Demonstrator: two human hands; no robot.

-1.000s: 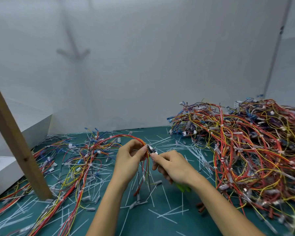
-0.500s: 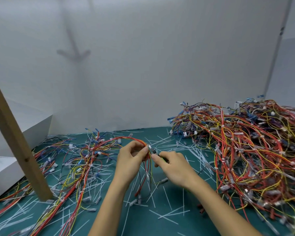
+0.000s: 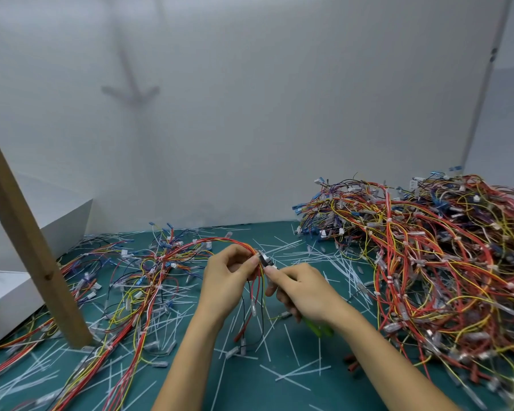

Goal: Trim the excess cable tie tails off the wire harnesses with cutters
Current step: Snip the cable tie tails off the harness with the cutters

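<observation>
The step in hand appears to be a cut itself: the left hand (image 3: 229, 280) pinches a harness (image 3: 217, 241) between thumb and curled fingers (image 3: 251, 264), and the right hand (image 3: 306, 292) has its fingers wrapped round the cutters (image 3: 266, 260), whose dark head sits right against the bundle just beside the left thumb. The tie tail being trimmed is too small to make out, and whether the blades are parted or closed cannot be told.

The cutters' long axis runs from the green handles (they show below the right wrist) up and to the left, nose pointing away from the person into the wires. The harness arches in from the left, peaks at the pinch, then hangs its loose ends down to the green surface (image 3: 250, 390).

Next probably comes a squeeze with the blades flush to the tie head, clear of insulation. Cut tails (image 3: 291, 375) litter the surface; a big heap (image 3: 442, 262) of harnesses lies at the right.
</observation>
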